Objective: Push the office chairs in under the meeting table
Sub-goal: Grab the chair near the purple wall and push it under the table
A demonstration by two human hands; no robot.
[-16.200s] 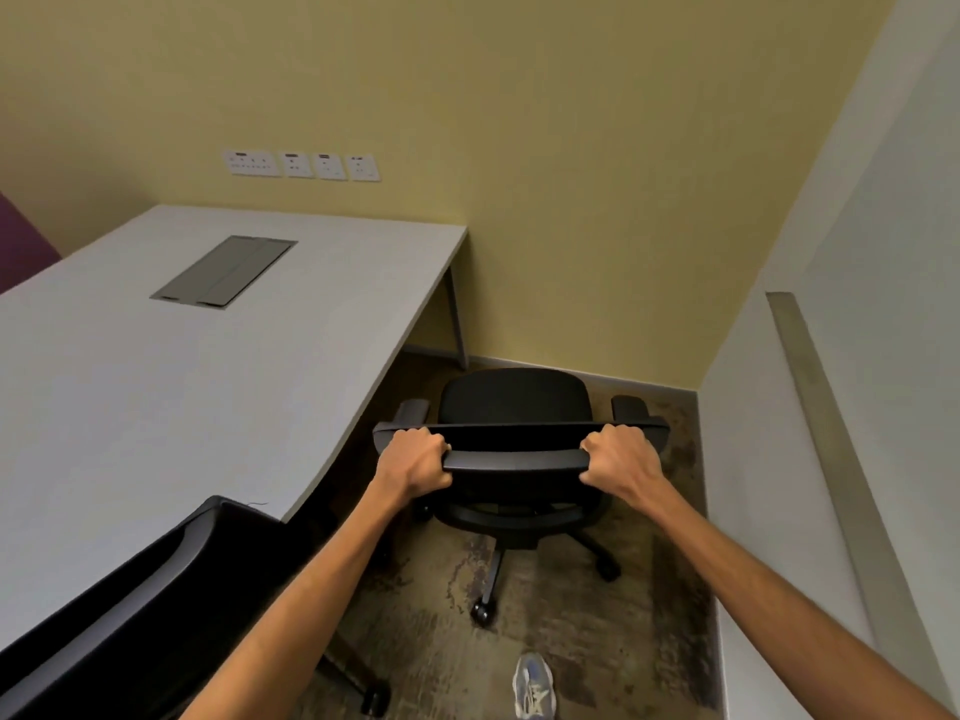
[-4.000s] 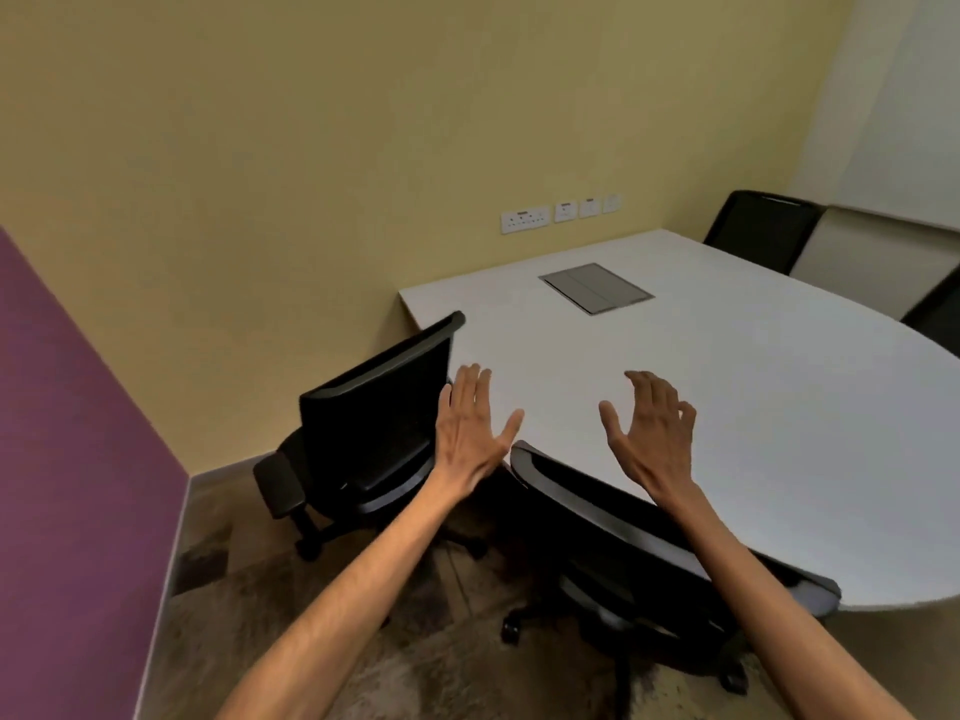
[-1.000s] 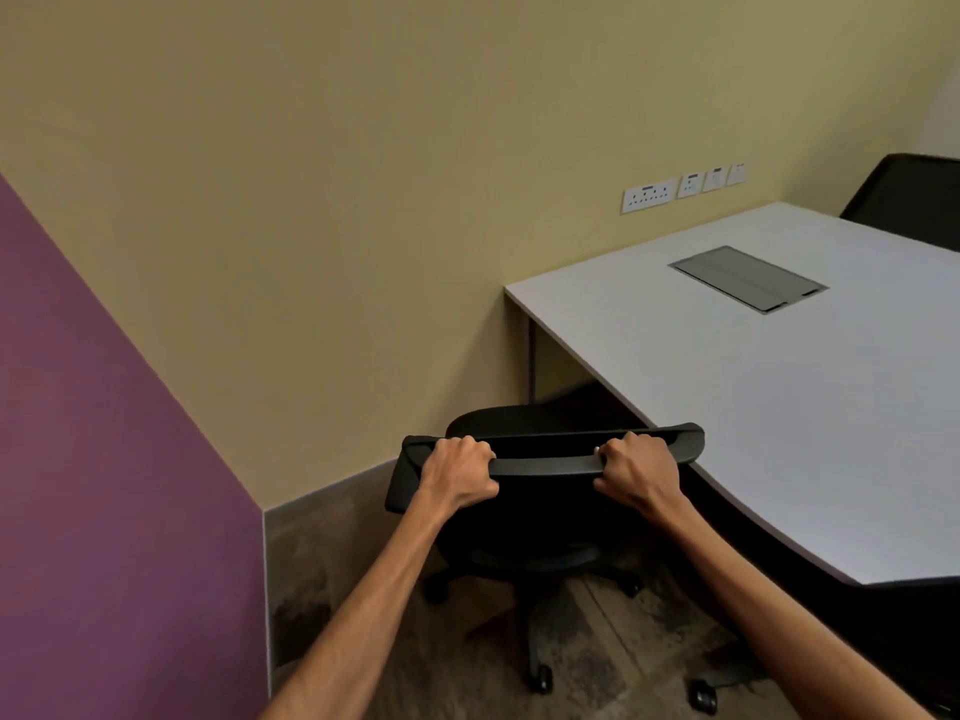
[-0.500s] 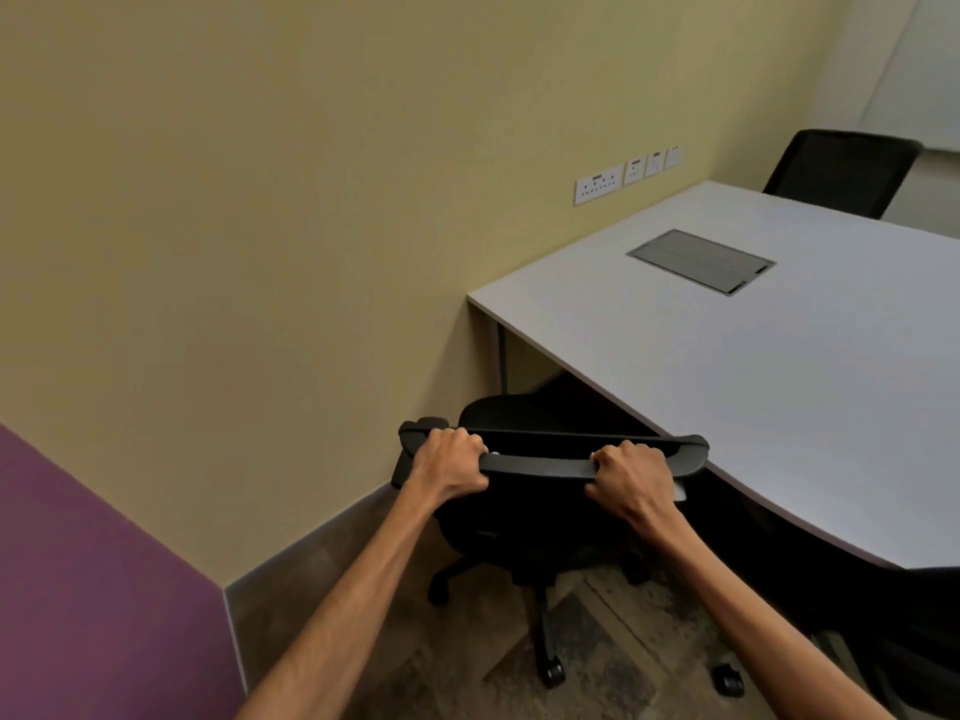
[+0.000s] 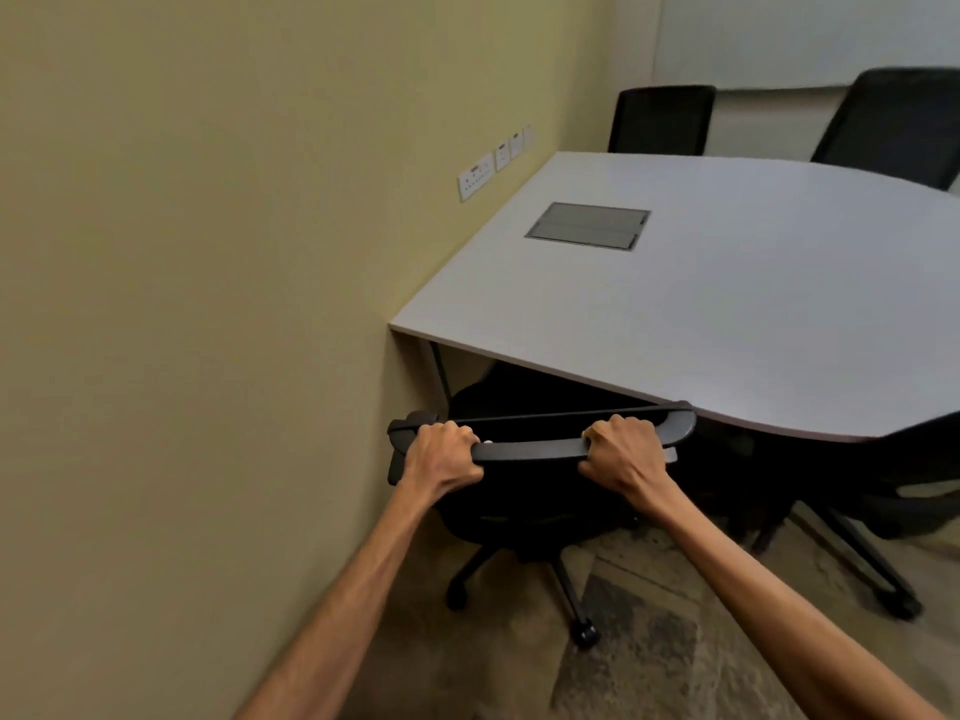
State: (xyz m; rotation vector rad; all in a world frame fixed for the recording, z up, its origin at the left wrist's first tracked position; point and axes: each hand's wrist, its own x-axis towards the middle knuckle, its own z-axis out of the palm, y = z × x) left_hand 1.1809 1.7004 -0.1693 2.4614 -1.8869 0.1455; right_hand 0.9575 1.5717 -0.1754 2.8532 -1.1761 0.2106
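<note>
Both hands grip the top rail of the black office chair (image 5: pixel 524 491) at the near left, beside the yellow wall (image 5: pixel 208 304): the left hand (image 5: pixel 441 454) has its fingers curled closed over the rail's left end, the right hand (image 5: pixel 621 452) likewise near its right end. The chair's seat front is hidden in shadow under the white tabletop (image 5: pixel 701 309), so how far in it sits is hard to judge. A second chair (image 5: pixel 883 491) at the near right is cut off by the frame. Two more chairs (image 5: pixel 660 119) stand at the far edge, only their backrests showing. Wall sockets (image 5: pixel 475 176) carry markings too small to read. A grey cable hatch (image 5: pixel 587 226) sits flush in the tabletop.
</note>
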